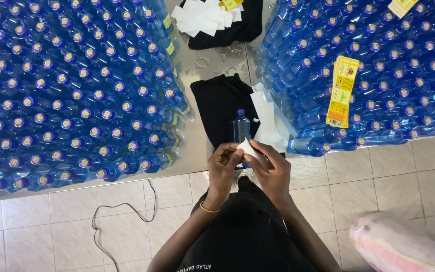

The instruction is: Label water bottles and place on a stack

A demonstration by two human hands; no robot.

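We see the left hand (223, 162) and right hand (270, 168) pinching a white label (247, 147) before an upright bottle (241, 127) — stacked blue bottles (71, 95) crowd both sides, black cloth (221, 103) beneath

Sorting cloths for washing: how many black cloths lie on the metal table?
2. One black cloth lies under the single upright blue bottle; the other at the far edge under white paper strips. Bottle stacks may hide more.
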